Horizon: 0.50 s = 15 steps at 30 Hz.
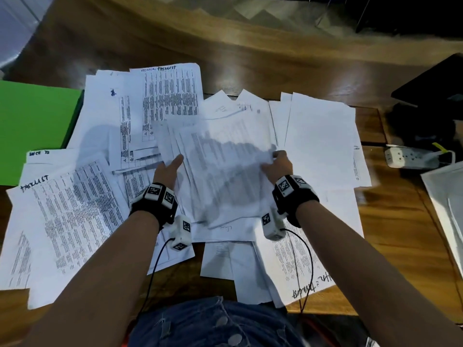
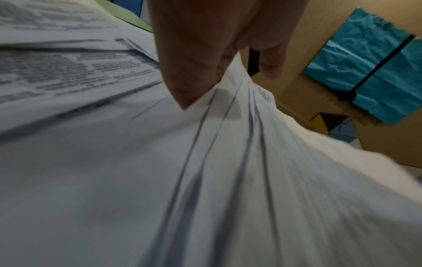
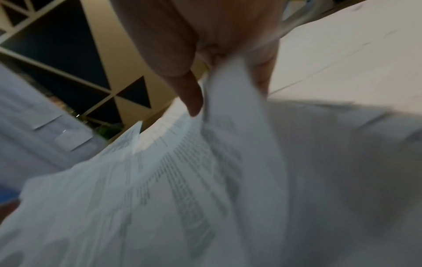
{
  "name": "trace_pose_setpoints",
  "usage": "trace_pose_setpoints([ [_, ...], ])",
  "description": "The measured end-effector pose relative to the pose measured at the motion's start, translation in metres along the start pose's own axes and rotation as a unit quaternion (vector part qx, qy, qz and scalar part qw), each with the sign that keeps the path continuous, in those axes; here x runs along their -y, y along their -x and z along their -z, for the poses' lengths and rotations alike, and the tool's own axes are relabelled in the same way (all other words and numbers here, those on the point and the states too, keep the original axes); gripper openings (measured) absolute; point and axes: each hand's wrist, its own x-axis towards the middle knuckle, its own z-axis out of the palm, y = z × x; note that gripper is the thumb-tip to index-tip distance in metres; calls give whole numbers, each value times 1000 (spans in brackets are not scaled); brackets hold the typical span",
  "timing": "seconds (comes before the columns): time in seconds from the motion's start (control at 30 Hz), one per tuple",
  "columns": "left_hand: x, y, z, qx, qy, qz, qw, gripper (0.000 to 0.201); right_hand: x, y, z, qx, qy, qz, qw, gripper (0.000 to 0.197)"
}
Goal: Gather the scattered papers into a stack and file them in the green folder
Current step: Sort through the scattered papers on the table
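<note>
I hold a loose sheaf of printed papers above the table, fanned and blurred. My left hand grips its left edge, thumb on top; in the left wrist view that hand pinches the sheets. On the right edge my right hand grips the sheaf, and the right wrist view shows its fingers clamped on the paper. More scattered papers cover the wooden table. The green folder lies closed at the far left, partly under sheets.
A white power strip and a dark object sit at the right. A white tray-like thing pokes in at the right edge. Sheets lie right of the held sheaf and others near the front edge.
</note>
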Motion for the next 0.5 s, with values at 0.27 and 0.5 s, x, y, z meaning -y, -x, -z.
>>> trace_pose_setpoints([
  [0.27,-6,2,-3,15,2,-21,1000,66,10,-4,-16,79,30,49,995,88],
  [0.5,-7,7,-6,10,-125,1,992,80,4,14,-38,187,67,119,973,98],
])
